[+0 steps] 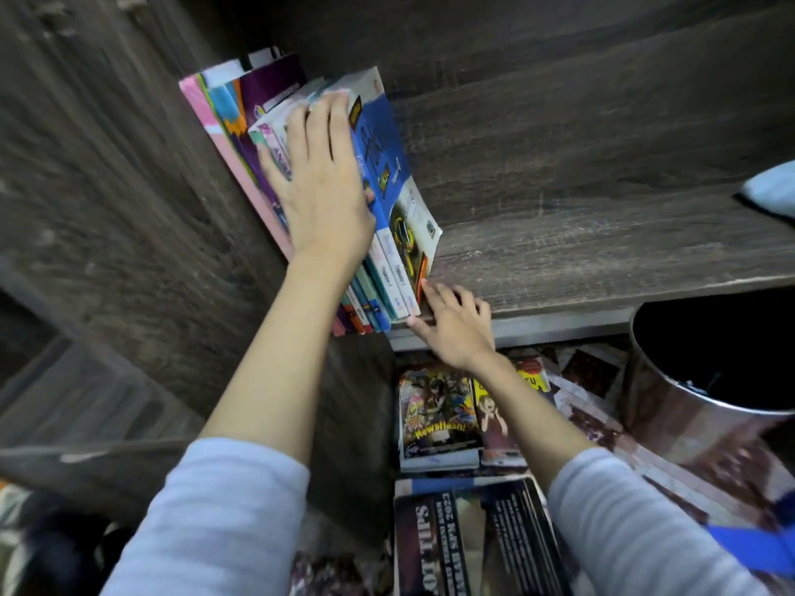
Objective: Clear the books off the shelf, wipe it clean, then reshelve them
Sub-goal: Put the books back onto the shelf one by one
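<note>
So, nearest the camera, a few loose books lie below the shelf, beside a metal bin. Right hand, fingers relaxed, touches the foot of the outermost blue book at the shelf's front edge. Left hand lies flat, fingers straight, on top of the upright row at the shelf's left end.

Left hand flat atop upright books; right hand apparently touches outermost spine at shelf edge.

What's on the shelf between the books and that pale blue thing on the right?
Head view: bare shelf board, save the right hand at its front edge beside the books.
</note>
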The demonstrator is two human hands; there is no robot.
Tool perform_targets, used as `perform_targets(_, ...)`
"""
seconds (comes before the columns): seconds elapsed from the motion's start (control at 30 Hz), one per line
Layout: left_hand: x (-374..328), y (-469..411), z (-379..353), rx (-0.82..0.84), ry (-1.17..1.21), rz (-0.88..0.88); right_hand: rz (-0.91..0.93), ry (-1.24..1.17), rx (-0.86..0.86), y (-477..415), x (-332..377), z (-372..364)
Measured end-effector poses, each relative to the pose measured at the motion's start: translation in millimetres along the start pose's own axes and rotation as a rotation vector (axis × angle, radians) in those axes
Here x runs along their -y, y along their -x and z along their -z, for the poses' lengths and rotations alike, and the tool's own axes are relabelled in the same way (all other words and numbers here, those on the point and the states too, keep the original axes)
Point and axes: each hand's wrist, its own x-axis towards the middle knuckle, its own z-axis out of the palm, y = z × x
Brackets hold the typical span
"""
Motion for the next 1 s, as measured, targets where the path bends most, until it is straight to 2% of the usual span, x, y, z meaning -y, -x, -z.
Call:
perform_targets(0.07,0.8,14.9,-0.2,0.006,-0.012,-0.044,0.102,-0.050,-0.174,14.8,-8.7,-1.7)
perform_targets(0.17,7.9,60.4,-19.0,-0.137,0.105,-0.154,0.221,-0.016,-0.477,39.3,-15.5,-4.8)
perform_targets(0.23,15.4,98.8,-43.2,-0.195,0.222,-0.219,0.358,0.096,-0.467,52.8,-17.5,-13.8)
perform_targets(0.3,21.5,140.6,-69.7,-0.124,0.321,-0.252,0.410,0.190,-0.341,70.0,-23.5,-29.6)
perform_targets(0.37,24.8,185.2,-94.6,0.037,0.391,-0.287,0.340,0.222,-0.157,98.8,-37.9,-57.7)
perform_targets(0.47,26.2,248.6,-133.9,0.396,0.402,-0.259,0.187,0.283,0.184,147.1,-70.8,-104.1)
perform_targets(0.57,24.6,291.6,-164.5,0.835,0.351,-0.158,0.057,0.345,0.549,175.4,-101.3,-136.8)
perform_targets(0.63,24.0,311.5,-182.1,1.028,0.296,-0.134,-0.004,0.354,0.714,181.9,-115.0,-151.0)
perform_targets(0.8,18.0,336.0,-223.2,1.326,0.203,-0.163,-0.101,0.265,0.865,164.9,-113.9,-178.3)
perform_targets(1.0,11.9,343.4,-258.4,1.427,0.114,-0.293,-0.107,0.226,0.899,136.0,-114.9,-208.2)
